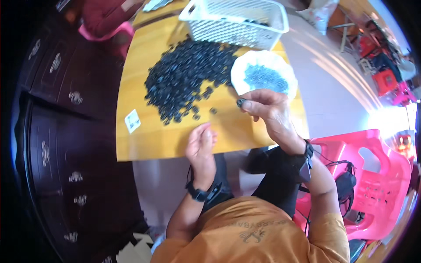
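Between the thumb and forefinger of my right hand (272, 115) is a small dark round piece (240, 102), raised in front of the white bowl (237, 75). In that scalloped bowl lie many tiny bluish-grey bits (265, 78), too small to name. My left hand (202, 144) is at the table's near edge, its fingers curled and the thumb against them; what they hold, if anything, is hidden. Beyond it a big heap of small black round pieces (188, 74) spreads over the yellow table (166, 142), with a few strays at its near side.
A white perforated basket (232, 33) stands at the far edge, some dark pieces inside. A small printed paper (132, 121) lies left of the heap. Dark drawers (57, 144) flank the left, a pink plastic chair (368, 188) the right. Another person's red sleeve (103, 17) shows at far left.
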